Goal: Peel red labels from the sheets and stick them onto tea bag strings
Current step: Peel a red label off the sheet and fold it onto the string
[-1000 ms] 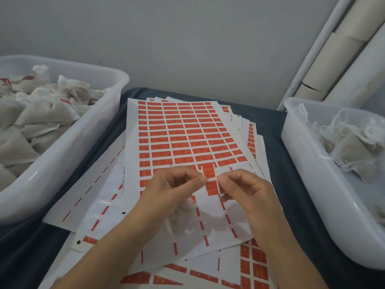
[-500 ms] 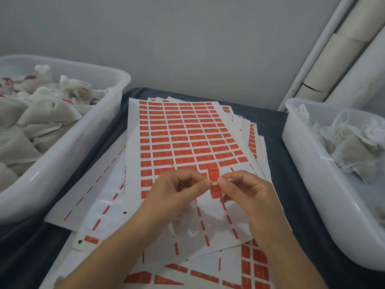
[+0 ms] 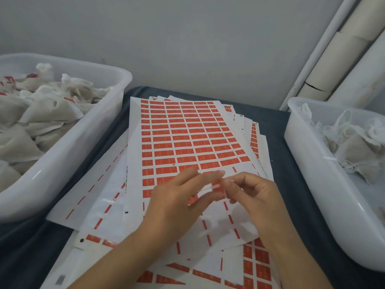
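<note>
A sheet of red labels (image 3: 187, 132) tops a loose pile of sheets in the middle of the table; its near rows are peeled bare. Just above that bare part, my left hand (image 3: 179, 201) and my right hand (image 3: 254, 197) meet fingertip to fingertip. A small red label (image 3: 216, 183) sits pinched between them. Both hands are blurred by motion. The left fingers are stretched out flat towards the label. A thin white strip, perhaps the tea bag string, shows under the left fingers. I cannot make out the tea bag itself.
A white tub (image 3: 87, 142) on the left is full of tea bags (image 3: 41, 113), some with red tags. Another white tub (image 3: 312, 174) on the right holds fewer tea bags (image 3: 354, 142). Dark cloth (image 3: 277, 122) covers the table. Pale tubes (image 3: 343, 59) lean in the back right corner.
The hands stay together over the same spot on the sheet. The left fingers have straightened and now blur, and the label looks smaller between the fingertips.
</note>
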Motion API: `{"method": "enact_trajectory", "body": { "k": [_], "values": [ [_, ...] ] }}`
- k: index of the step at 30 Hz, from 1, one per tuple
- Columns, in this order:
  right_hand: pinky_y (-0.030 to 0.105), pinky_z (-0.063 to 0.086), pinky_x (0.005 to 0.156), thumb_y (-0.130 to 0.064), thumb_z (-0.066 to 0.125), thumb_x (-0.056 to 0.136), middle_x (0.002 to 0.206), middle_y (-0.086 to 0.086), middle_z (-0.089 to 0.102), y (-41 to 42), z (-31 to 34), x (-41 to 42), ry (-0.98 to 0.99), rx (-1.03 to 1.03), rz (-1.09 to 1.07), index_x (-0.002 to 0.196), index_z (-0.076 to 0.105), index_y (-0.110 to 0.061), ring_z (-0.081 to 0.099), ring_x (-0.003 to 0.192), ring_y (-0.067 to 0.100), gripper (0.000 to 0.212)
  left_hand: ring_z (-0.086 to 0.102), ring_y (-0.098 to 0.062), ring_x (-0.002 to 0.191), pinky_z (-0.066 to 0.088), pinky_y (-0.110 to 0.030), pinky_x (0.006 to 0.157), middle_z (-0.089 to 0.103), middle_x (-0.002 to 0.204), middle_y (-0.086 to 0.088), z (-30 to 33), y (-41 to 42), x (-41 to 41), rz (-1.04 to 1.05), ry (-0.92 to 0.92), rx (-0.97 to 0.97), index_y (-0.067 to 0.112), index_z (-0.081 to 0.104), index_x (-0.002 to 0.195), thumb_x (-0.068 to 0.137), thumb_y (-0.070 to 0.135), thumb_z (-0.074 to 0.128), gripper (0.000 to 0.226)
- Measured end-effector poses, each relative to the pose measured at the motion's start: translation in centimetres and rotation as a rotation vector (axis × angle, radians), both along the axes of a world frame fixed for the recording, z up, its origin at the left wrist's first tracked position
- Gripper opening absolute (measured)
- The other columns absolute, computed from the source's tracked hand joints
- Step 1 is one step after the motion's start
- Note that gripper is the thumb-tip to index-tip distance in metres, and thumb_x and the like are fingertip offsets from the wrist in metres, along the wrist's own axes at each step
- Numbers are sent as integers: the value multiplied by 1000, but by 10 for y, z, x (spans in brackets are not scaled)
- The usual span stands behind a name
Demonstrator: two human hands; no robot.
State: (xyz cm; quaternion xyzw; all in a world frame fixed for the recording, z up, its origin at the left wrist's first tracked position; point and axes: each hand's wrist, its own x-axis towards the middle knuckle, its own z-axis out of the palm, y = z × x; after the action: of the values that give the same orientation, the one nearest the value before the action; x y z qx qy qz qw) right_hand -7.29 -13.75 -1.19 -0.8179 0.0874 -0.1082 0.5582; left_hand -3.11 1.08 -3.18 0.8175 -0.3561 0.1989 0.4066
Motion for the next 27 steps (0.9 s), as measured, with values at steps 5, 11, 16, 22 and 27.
{"method": "enact_trajectory", "body": {
  "k": [5, 11, 16, 22, 27],
  "values": [
    [-5, 38, 64, -48, 55, 65, 70, -42, 58, 1, -2, -1, -74, -139, -19, 68, 57, -33, 56, 81, -13, 15, 46, 3, 63, 43, -6, 54, 64, 68, 5, -1, 0, 1, 40, -32, -5, 14, 73, 95, 80, 35, 46, 37],
    [-1, 42, 63, -46, 65, 74, 82, -38, 62, 1, 1, -3, -196, -13, -96, 78, 59, -29, 60, 83, -8, 18, 57, -4, 66, 46, -6, 58, 61, 60, 23, 10, 0, -3, -19, 453, -278, 47, 67, 85, 67, 54, 57, 22],
    [8, 50, 72, -46, 59, 61, 85, -25, 68, 12, 0, -1, -163, 206, -34, 83, 59, -24, 65, 83, 3, 31, 45, -5, 41, 39, -12, 40, 55, 47, 9, 18, 3, -3, -81, 1043, -655, 33, 76, 69, 46, 50, 67, 29],
    [9, 51, 68, -47, 65, 54, 82, -19, 71, 21, -5, -1, -167, 292, 15, 79, 64, -27, 69, 79, 7, 32, 31, -7, 40, 29, -15, 41, 40, 42, 3, 17, 3, -2, -157, 1123, -720, 24, 77, 73, 50, 46, 69, 33],
    [10, 51, 63, -49, 66, 53, 81, -15, 73, 21, -6, -3, -182, 333, -19, 77, 68, -28, 70, 74, 9, 32, 33, -8, 39, 31, -14, 41, 41, 41, 4, 16, 4, -2, -202, 1138, -722, 23, 77, 74, 52, 44, 70, 31]
  ]
}}
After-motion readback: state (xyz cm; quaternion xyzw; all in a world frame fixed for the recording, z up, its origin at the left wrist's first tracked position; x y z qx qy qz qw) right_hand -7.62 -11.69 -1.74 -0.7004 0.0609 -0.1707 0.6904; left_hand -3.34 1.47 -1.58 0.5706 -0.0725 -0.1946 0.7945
